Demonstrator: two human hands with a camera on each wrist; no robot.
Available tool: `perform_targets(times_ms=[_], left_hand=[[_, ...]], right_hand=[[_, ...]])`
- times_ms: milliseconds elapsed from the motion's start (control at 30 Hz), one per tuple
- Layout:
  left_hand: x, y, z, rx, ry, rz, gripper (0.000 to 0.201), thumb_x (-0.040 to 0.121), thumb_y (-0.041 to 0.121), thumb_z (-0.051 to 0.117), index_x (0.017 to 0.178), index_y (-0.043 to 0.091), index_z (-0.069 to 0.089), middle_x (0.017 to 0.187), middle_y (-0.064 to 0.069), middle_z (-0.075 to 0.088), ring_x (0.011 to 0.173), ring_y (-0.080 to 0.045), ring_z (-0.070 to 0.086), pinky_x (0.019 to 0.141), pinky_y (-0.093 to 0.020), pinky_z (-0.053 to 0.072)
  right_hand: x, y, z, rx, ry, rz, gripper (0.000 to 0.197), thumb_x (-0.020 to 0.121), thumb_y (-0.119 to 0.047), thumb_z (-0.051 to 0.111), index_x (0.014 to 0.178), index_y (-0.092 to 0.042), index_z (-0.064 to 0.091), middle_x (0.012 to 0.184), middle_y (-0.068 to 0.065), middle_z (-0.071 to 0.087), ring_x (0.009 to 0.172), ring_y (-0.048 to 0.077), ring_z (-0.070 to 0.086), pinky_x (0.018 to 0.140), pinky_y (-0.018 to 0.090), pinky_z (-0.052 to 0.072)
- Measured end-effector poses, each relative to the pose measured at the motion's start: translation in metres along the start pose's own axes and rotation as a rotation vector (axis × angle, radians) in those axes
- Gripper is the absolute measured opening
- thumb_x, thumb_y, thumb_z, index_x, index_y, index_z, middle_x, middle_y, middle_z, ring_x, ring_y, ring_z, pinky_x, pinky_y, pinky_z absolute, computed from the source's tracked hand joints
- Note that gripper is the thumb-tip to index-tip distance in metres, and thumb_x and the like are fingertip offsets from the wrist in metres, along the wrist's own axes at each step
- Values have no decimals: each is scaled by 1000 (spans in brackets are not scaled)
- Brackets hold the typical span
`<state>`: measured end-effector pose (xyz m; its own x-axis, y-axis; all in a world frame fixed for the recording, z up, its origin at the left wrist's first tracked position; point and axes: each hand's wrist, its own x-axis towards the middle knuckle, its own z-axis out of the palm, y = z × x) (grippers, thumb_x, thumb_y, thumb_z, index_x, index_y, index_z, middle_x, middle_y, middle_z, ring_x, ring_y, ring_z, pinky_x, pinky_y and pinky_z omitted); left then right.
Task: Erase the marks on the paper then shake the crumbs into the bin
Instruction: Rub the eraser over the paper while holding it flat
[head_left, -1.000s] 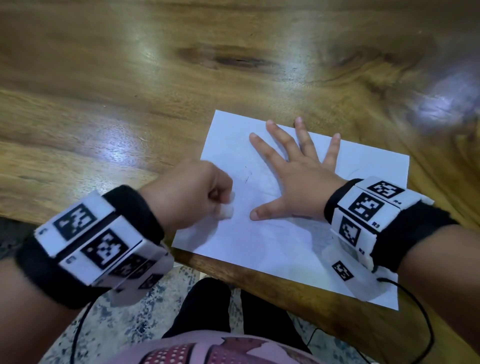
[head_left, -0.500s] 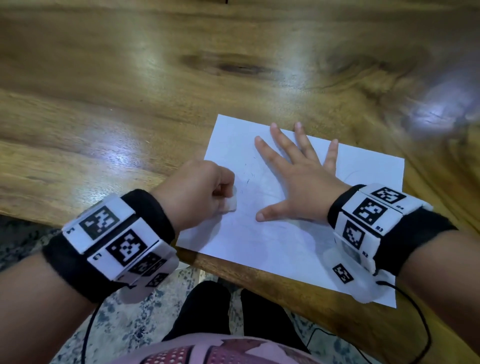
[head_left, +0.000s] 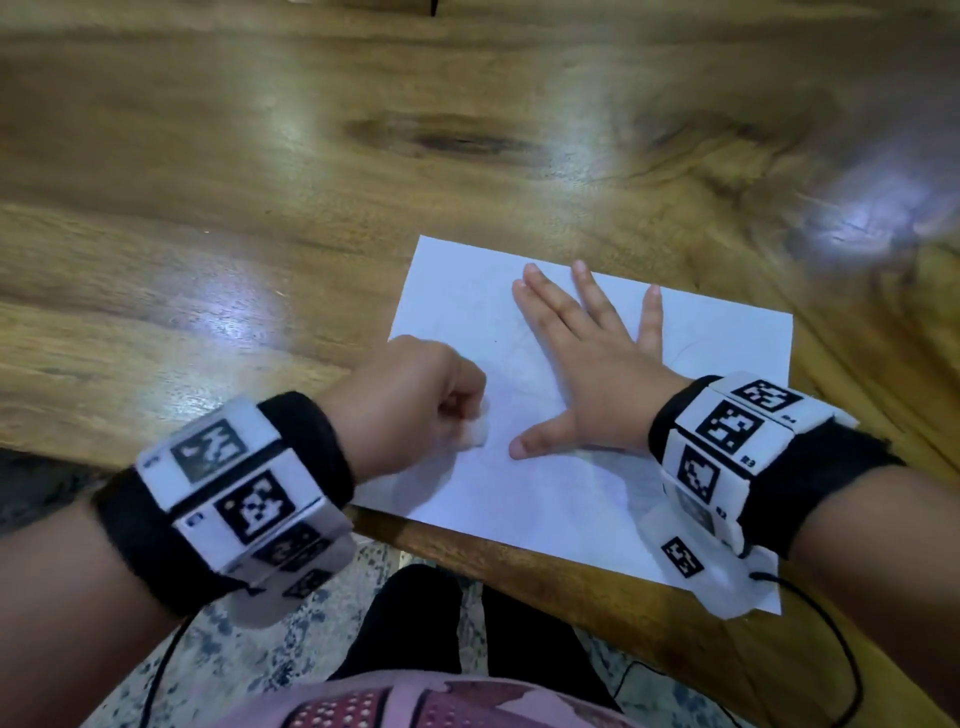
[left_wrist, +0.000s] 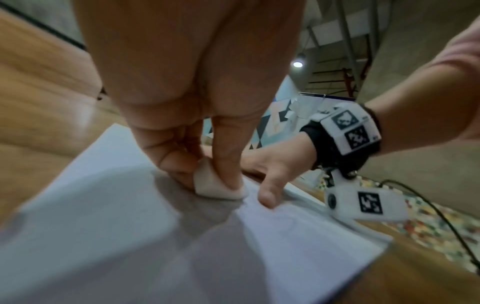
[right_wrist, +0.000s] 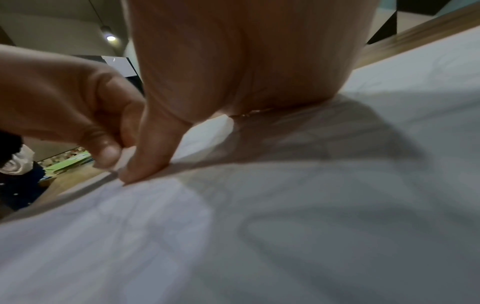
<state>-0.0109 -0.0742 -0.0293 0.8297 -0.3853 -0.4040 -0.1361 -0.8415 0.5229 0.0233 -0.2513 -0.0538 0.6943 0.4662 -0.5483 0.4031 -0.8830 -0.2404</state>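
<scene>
Pinching eraser (left_wrist: 218, 186) on paper (head_left: 545, 499), left hand (head_left: 410, 400); right hand (head_left: 592, 374) flat.

White paper (head_left: 561, 499) lies flat at the wooden table's near edge (only faint pencil lines show), and a small white eraser (left_wrist: 218, 188) presses on it.

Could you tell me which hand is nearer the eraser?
Left. The left hand pinches the eraser against the paper; the right hand lies flat beside it.
</scene>
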Motion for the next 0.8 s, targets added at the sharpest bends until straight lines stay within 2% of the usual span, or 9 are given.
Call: perform_targets(times_ms=[67,133,200,267,400,533,567,700,800], left_hand=[[16,1,-9,2,98,-32,9,72,21,71,69,15,65,64,4,56,56,-9,45,52,-9,32],[43,6,-25,28,263,-94,11,75,18,68,80,9,67,71,-1,56,68,-15,48,53,-19,31],[56,8,-29,42,311,-113,6,77,16,66,78,10,66,71,0,54,71,-16,48,53,-20,24],[41,4,-19,58,236,-68,16,75,17,67,63,21,56,61,6,49,63,-16,45,52,-23,25],[9,2,-3,53,-55,9,29,73,18,67,55,23,44,56,10,47,53,-4,42,50,-8,32],[51,12,-31,89,197,-76,2,77,14,63,78,11,63,70,4,52,72,-16,46,59,-18,26],[61,14,-35,96,237,-98,6,78,12,61,83,9,63,74,2,52,75,-17,46,61,-19,27],[39,10,-19,105,117,-10,13,78,15,60,68,19,53,57,9,42,64,-16,43,50,-12,31],[20,5,-7,71,-28,42,27,76,21,66,57,23,47,54,13,42,54,-3,42,50,-7,32]], right_hand=[[0,0,0,5,3,-1,136,55,-79,63,144,-31,-26,148,-21,-36,135,14,-39,98,64,-23],[0,0,1,3,9,-1,136,55,-79,63,144,-31,-27,147,-22,-36,134,14,-39,98,64,-24],[0,-1,1,0,11,5,136,55,-80,63,143,-32,-28,147,-22,-36,134,13,-39,98,63,-25],[0,-1,0,3,4,4,135,55,-79,63,144,-32,-28,147,-22,-36,134,13,-40,97,63,-25],[0,-1,0,11,-6,6,136,55,-78,64,143,-32,-28,146,-22,-38,133,13,-41,97,63,-27],[0,-2,-1,5,-13,14,136,56,-78,64,143,-32,-30,145,-23,-39,133,13,-42,97,63,-26],[0,-2,-1,4,-15,15,136,56,-78,64,142,-32,-30,145,-23,-39,132,13,-42,97,63,-26],[0,-2,-2,12,-24,15,136,55,-78,64,142,-32,-30,145,-23,-39,132,13,-42,97,64,-26],[0,-2,-1,15,-26,12,136,55,-78,64,142,-33,-30,144,-23,-40,131,12,-43,96,62,-27]])
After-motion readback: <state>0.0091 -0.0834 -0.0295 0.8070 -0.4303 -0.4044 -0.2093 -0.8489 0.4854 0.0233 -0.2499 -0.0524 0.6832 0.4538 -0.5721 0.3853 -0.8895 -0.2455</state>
